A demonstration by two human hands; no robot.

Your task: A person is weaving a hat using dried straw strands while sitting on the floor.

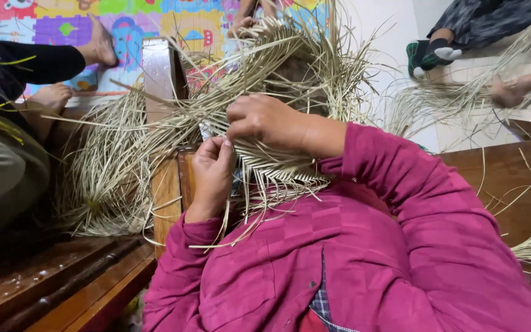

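Pinching pale straw strands (259, 74) with right hand (265, 120) above woven strip (278, 166); left hand (211, 169) clenched on strip edge at chest, keeping weave taut against wooden post (166, 184).

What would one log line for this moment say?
left hand: pinching straw strands | right hand: gripping strands above | woven straw piece: half-woven, loose ends fanning out | wooden block: behind

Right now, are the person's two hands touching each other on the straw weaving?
Touching. The head view shows the right hand curled over the left hand's fingertips, with no gap between them, both pressed onto the woven straw piece.
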